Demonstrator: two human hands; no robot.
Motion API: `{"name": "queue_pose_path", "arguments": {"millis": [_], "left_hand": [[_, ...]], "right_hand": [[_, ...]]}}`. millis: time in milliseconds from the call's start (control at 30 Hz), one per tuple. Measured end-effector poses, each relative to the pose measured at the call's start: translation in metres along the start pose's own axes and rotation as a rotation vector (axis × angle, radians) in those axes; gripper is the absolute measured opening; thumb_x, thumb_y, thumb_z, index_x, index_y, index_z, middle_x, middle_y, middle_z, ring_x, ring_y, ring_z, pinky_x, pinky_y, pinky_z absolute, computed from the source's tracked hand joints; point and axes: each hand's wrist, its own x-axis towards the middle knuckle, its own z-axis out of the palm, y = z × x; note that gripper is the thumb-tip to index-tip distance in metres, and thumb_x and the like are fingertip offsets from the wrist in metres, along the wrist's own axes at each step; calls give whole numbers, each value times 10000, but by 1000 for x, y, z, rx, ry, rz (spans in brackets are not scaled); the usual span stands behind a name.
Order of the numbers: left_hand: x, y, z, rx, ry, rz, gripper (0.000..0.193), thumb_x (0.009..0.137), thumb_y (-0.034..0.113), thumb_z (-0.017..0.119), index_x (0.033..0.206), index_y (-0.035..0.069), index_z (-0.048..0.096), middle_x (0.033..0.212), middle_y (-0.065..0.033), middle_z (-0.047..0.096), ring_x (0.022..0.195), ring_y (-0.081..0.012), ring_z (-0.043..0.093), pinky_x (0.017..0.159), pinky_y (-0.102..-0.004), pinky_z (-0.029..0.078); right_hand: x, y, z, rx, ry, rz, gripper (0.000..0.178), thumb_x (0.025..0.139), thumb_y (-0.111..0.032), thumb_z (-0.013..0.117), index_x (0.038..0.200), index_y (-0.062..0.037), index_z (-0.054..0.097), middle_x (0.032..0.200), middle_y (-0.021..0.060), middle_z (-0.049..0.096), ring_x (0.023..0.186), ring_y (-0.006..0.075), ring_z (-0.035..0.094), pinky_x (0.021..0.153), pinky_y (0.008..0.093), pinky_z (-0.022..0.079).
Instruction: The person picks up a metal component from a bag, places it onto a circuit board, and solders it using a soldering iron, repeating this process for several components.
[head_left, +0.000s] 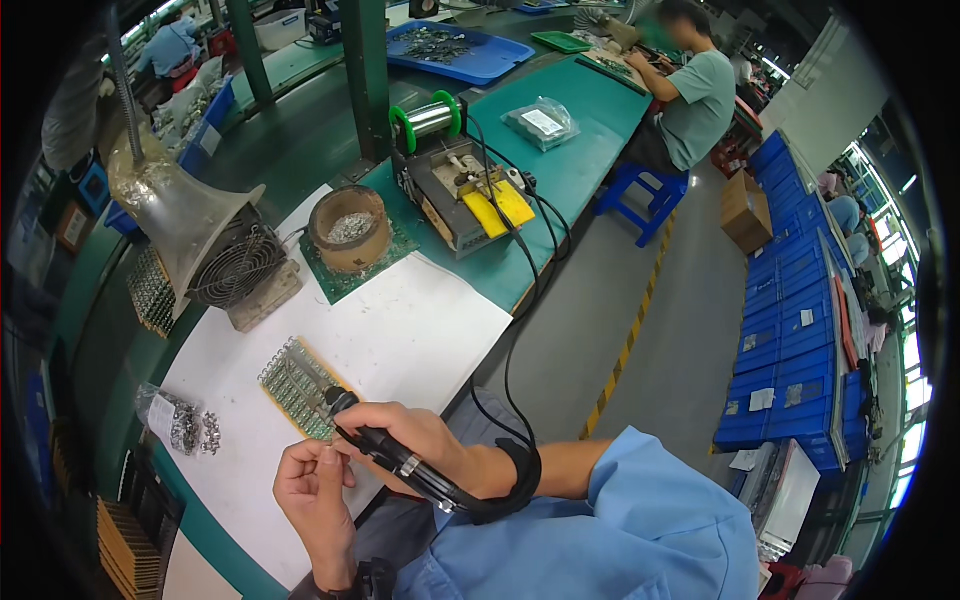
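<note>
My right hand [428,438] is closed around the black handle of a soldering iron [405,462], its cable looping back over my wrist. The iron's metal front end points away over a small panel [290,385] that carries rows of small ring-shaped metal parts. Just left of the iron, my left hand [315,492] has its thumb and fingers pinched together near the panel's close edge. Whatever lies in that pinch is too small to make out. White paper [225,375] lies under the panel.
Left of the panel, a clear bag [172,418] spills small metal parts. Beyond are a fan with a funnel-shaped hood [185,215], a round brown pot [348,228] and a soldering station [465,195] with a wire spool [428,120]. A co-worker [700,95] sits farther along the bench.
</note>
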Motion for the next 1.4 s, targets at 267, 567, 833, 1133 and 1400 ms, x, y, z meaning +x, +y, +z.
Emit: {"name": "queue_pose_path", "arguments": {"millis": [267, 567, 833, 1133, 1400], "left_hand": [[3, 10, -12, 56, -61, -10, 103, 912, 40, 634, 932, -46, 580, 827, -103, 656, 634, -87, 556, 590, -208, 458], [9, 21, -11, 212, -112, -48, 107, 881, 44, 675, 940, -27, 620, 838, -48, 637, 689, -74, 545, 626, -207, 446], [93, 31, -22, 816, -326, 160, 68, 843, 55, 656, 805, 3, 634, 644, 37, 523, 611, -40, 392, 559, -227, 345], [115, 16, -23, 873, -490, -66, 19, 793, 21, 649, 784, 19, 632, 683, 44, 516, 642, -46, 400, 593, -213, 317], [115, 10, -23, 894, -481, -36, 22, 780, -1, 640, 777, 12, 623, 682, 43, 515, 623, -52, 397, 573, -223, 304]], "right_hand": [[4, -9, 1, -37, 44, 17, 403, 788, 29, 736, 1149, 7, 558, 830, 95, 669, 685, 194, 684, 569, 257, 517], [8, -6, -23, -131, -240, 105, 319, 835, -13, 645, 1147, 11, 583, 927, 122, 652, 761, 212, 648, 682, 295, 521], [22, 39, -66, -361, -78, -135, 601, 815, -313, 784, 1230, 39, 527, 870, 130, 622, 742, 190, 606, 641, 276, 489], [10, 48, -91, 34, -231, -59, 647, 886, -502, 598, 1219, 30, 439, 857, 166, 655, 686, 215, 628, 608, 307, 502], [26, 54, -93, -36, -456, -108, 604, 911, -564, 551, 1149, -17, 457, 658, 122, 600, 560, 224, 602, 465, 313, 423]]}}
